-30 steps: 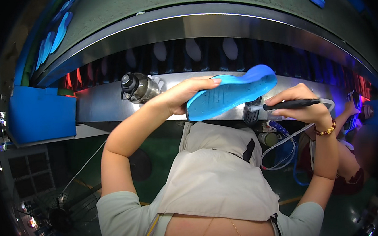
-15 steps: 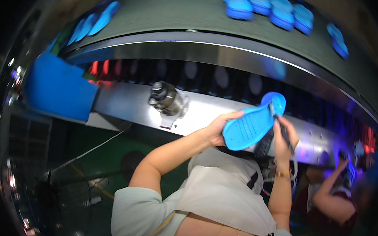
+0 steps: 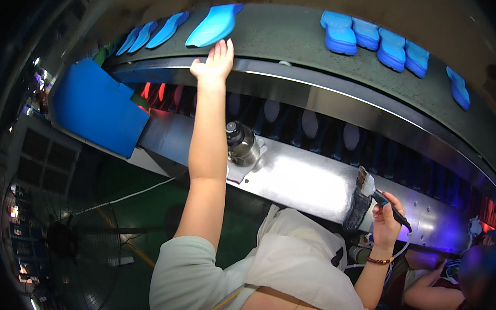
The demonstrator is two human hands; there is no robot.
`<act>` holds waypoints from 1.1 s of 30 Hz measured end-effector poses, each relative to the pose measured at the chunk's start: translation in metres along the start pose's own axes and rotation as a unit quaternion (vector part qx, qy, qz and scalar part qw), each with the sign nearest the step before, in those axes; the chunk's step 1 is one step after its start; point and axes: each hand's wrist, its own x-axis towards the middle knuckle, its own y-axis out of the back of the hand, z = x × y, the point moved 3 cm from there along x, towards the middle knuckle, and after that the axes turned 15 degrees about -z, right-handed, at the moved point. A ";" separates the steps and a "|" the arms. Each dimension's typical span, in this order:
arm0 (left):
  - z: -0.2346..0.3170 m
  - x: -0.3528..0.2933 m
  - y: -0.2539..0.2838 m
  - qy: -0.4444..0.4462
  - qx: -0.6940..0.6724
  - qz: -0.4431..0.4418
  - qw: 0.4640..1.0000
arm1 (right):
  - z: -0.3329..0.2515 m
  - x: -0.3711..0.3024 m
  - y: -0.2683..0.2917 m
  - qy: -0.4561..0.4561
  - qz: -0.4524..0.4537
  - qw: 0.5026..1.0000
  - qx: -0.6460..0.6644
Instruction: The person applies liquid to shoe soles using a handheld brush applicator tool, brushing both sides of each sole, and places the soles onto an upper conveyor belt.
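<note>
My left arm reaches out to the conveyor belt (image 3: pixel 285 41). There my left hand (image 3: pixel 214 67) is open, its fingers extended, with the fingertips at the near edge of a blue shoe sole (image 3: pixel 213 27); whether they touch it I cannot tell. In my right hand (image 3: pixel 388 221), near the metal ledge, is a brush (image 3: pixel 384 198) with a dark handle and its bristles pointing up and left. A thin pale tube or cord runs down by the handle's end. Just left of that hand sits a dark, textured holder-like piece (image 3: pixel 357 209).
More blue soles (image 3: pixel 392 49) lie on the belt to the right and far left. A dark-capped bottle (image 3: pixel 242 144) stands on the metal ledge (image 3: pixel 302 177). A blue box-shaped cover (image 3: pixel 96 108) is at left, above a fan (image 3: pixel 84 255). Another person's arm (image 3: pixel 434 299) shows at lower right.
My left hand has moved from the ledge up to the belt, and the blue sole it held now lies there. My right hand has drawn back slightly, still holding the brush.
</note>
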 end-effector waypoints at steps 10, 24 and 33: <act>-0.202 -0.001 -0.011 -0.011 0.904 -0.362 0.225 | 0.005 -0.018 0.016 0.006 0.072 0.997 -0.008; -0.089 -0.162 0.053 0.235 0.421 -0.116 0.868 | -0.010 -0.013 0.035 -0.021 0.181 0.983 0.035; -0.123 -0.249 0.098 0.561 0.253 -0.130 0.778 | -0.009 0.017 0.015 -0.061 0.049 0.995 0.057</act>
